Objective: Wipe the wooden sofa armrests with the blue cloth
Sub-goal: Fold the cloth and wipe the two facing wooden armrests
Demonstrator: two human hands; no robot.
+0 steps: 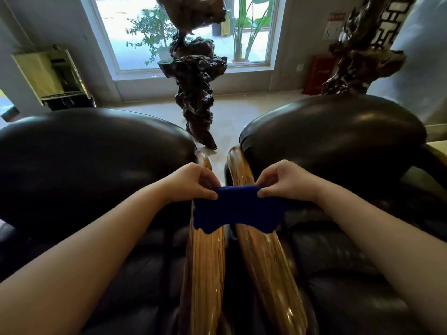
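Left hand (193, 182) and right hand (287, 181) each pinch top edge of blue cloth (235, 209), stretched across two wooden armrests (205, 262) between dark leather sofas (92, 151). Likely step: cloth readied, wiping not begun. Next: press down, slide along wood. Carved root sculpture (196, 93) beyond, clear of path.

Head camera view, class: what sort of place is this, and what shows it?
Probably a lounge or lobby: dark leather sofas with wooden armrests, gnarled root-wood sculptures, and a large window.
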